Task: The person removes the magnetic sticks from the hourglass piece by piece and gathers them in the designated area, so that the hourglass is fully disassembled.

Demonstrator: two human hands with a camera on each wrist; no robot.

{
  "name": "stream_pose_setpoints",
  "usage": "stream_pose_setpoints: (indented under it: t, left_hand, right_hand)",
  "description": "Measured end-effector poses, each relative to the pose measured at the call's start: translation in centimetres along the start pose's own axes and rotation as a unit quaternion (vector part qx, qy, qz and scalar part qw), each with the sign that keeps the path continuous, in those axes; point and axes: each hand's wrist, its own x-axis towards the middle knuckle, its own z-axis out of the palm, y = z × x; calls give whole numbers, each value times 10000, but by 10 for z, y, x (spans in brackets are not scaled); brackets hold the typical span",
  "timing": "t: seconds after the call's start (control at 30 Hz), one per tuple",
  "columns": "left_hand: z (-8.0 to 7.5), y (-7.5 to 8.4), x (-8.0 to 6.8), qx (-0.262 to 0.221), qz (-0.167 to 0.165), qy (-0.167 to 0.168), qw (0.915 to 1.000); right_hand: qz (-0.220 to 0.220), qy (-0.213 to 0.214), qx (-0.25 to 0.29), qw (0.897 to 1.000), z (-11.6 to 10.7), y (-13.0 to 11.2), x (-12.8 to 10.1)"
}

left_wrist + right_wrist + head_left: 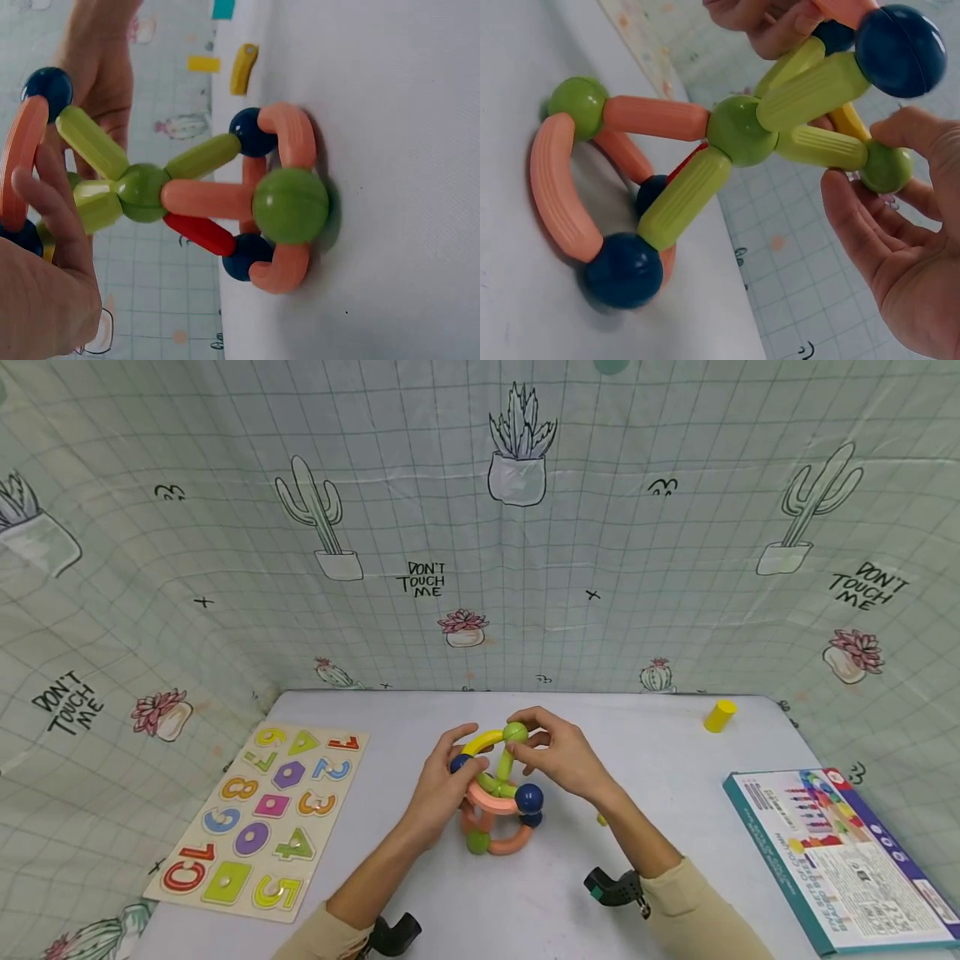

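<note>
A ball-and-stick construction toy (660, 118) stands on the table in front of me. Its base is a ring of salmon curved rods (559, 191) with green and blue balls. From a middle green ball (142, 193), straight rods branch up and down. At the top left, my left hand (438, 789) pinches a blue ball (459, 763) between thumb and fingers. My right hand (567, 758) holds the upper green ball (515, 732) by its fingertips, where a yellow curved rod (482, 742) meets a light green straight rod (821, 146).
On the left lies a puzzle board (255, 806) with numbers and shapes. A flat toy box (847, 860) lies at the right, with a yellow cylinder (721, 716) beyond it. A yellow curved piece (244, 69) rests on the table. Patterned cloth (525, 552) hangs behind.
</note>
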Motion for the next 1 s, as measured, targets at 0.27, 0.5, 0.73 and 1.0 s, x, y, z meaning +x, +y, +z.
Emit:
stream_pose_setpoints:
  t: [0.27,0.5,0.73,1.0]
  left_hand:
    - [0,3,9,100,-211,626,9978]
    - [5,5,12,216,-188,621,9977]
    - [6,6,15,10,-274,604,9978]
    - [4,5,14,-28,-295,519,9982]
  right_hand:
    - [316,-69,489,9983,-4,0,-1]
    - [299,-52,561,9980,-5,2,-3]
    - [211,-23,499,9985,-1,3,-4]
    - [50,-14,426,9991,1,3,-4]
